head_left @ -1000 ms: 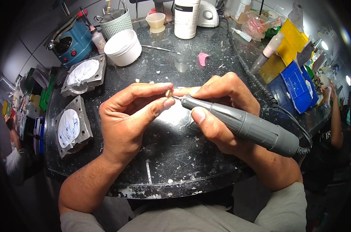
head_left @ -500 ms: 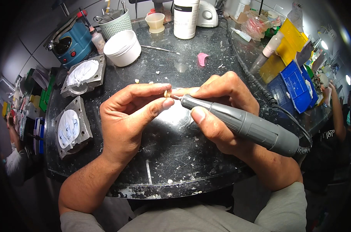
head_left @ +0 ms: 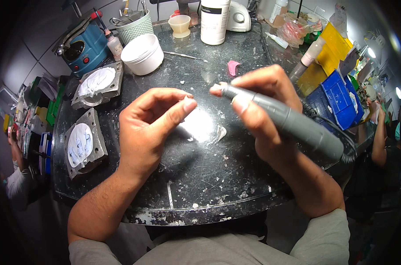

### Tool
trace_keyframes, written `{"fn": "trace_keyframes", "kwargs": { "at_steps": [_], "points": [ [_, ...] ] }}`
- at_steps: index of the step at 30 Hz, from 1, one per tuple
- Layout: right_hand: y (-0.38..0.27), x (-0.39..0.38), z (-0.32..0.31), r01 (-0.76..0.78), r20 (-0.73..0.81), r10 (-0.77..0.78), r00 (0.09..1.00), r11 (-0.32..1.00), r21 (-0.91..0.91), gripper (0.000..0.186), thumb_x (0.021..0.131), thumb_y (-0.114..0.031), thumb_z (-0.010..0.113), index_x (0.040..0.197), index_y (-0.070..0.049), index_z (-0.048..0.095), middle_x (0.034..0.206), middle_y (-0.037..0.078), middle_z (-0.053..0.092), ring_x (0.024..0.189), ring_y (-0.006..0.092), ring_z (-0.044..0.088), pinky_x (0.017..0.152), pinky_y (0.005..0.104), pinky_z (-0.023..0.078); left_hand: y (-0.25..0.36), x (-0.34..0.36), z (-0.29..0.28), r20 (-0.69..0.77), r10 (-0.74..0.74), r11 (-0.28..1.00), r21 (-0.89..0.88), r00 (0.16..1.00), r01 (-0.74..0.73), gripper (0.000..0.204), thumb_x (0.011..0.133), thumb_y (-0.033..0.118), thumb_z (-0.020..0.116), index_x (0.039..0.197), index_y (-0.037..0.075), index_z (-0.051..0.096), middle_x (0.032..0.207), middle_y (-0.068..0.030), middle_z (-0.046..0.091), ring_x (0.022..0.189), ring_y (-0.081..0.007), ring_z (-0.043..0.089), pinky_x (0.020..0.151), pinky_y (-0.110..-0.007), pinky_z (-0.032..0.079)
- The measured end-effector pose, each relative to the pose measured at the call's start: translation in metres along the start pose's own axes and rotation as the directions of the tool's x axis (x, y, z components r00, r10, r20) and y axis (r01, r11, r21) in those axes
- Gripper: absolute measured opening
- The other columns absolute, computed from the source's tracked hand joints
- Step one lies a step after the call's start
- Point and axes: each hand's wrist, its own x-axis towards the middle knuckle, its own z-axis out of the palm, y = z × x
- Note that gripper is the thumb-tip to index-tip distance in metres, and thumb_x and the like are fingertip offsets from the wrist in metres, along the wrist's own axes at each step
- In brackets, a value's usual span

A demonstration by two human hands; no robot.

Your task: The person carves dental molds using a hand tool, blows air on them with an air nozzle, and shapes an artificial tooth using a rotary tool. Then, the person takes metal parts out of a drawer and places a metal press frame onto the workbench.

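My left hand (head_left: 141, 126) hovers over the middle of the dark bench with thumb and index finger pinched together. The small cream tooth-like piece in that pinch is almost wholly hidden now. My right hand (head_left: 265, 134) is wrapped around a grey rotary handpiece (head_left: 293, 126), blurred by motion. Its nose points up and left, apart from my left fingers. Something pale shows by the nose, too blurred to name. Left of my left hand lie two metal flask halves: a far one (head_left: 114, 86) with white filling, and a near one (head_left: 99, 137) with bluish marks in its filling.
A white tub (head_left: 142, 55), a blue machine (head_left: 83, 51) and a tool basket (head_left: 136, 30) stand at the back left. A thin metal tool (head_left: 182, 56) and a pink piece (head_left: 233, 68) lie beyond my hands. Blue bins (head_left: 339, 99) are at right. Other people work at both sides.
The handpiece and my right hand have drawn away to the right and slightly up from my left fingertips. My left hand has barely shifted, and its piece has become hidden.
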Motion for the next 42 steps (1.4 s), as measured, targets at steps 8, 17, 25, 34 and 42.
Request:
{"fn": "trace_keyframes", "kwargs": {
  "at_steps": [8, 17, 25, 34, 42],
  "points": [
    [0.019, 0.023, -0.025, -0.696, 0.044, 0.696, 0.717, 0.718, -0.018, 0.033, 0.087, -0.034, 0.068, 0.077, -0.003, 0.066, 0.059, -0.001, 0.056, 0.052, 0.0086, 0.05, 0.048, 0.0263, 0.04, -0.014, 0.016, -0.03, 0.166, 0.18, 0.462, 0.856, 0.97, -0.232, 0.022, 0.082, 0.013, 0.07, 0.102, 0.005, 0.075, 0.097, -0.0092, 0.068, 0.093, -0.0226, 0.057, 0.086, -0.033, 0.047],
    [0.058, 0.021, -0.051, -0.477, -0.097, 0.627, 0.773, 0.473, -0.741, 0.048, 0.081, -0.045, 0.069, 0.069, 0.002, 0.067, 0.056, 0.011, 0.061, 0.051, 0.0189, 0.059, 0.055, 0.0363, 0.046, 0.037, -0.016, -0.009, 0.223, 0.754, 0.368, 0.635, 0.618, -0.679, 0.02, 0.082, 0.018, 0.078, 0.075, 0.004, 0.066, 0.073, -0.0045, 0.055, 0.072, -0.0213, 0.051, 0.064, -0.035, 0.041],
    [0.074, 0.018, -0.047, -0.393, -0.051, 0.557, 0.829, 0.517, -0.76, 0.06, 0.082, -0.053, 0.074, 0.055, -0.005, 0.049, 0.053, -0.003, 0.037, 0.052, 0.0084, 0.035, 0.048, 0.0329, 0.028, -0.032, -0.259, -0.135, -0.564, 0.724, 0.679, 0.684, 0.399, -0.265, 0.03, 0.104, 0.021, 0.041, 0.076, 0.008, 0.042, 0.068, -0.002, 0.038, 0.064, -0.0138, 0.036, 0.058, -0.029, 0.029],
    [0.05, 0.013, -0.052, -0.275, -0.198, 0.198, 0.96, 0.546, -0.791, 0.043, 0.096, -0.04, 0.064, 0.077, -0.003, 0.054, 0.07, -0.003, 0.043, 0.065, 0.0099, 0.037, 0.059, 0.0262, 0.035, -0.156, -0.375, -0.312, -0.994, 0.039, 0.982, 0.057, 0.1, 0.182, 0.026, 0.101, 0.029, 0.053, 0.112, 0.004, 0.057, 0.086, 0.0022, 0.055, 0.077, -0.008, 0.048, 0.07, -0.023, 0.039],
    [-0.088, -0.107, 0.165, 0.223, 0.11, -0.194, 0.975, 0.829, -0.513, 0.04, 0.097, -0.009, 0.057, 0.134, -0.001, 0.045, 0.111, 0.013, 0.061, 0.085, 0.0169, 0.057, 0.079, 0.0323, 0.047, -0.237, -0.3, -0.513, -0.915, -0.357, 0.933, -0.357, 0.189, 0.037, 0.072, 0.093, 0.064, 0.047, 0.138, 0.008, 0.047, 0.123, -0.0101, 0.058, 0.104, -0.0247, 0.056, 0.089, -0.042, 0.047]
  ]
}}
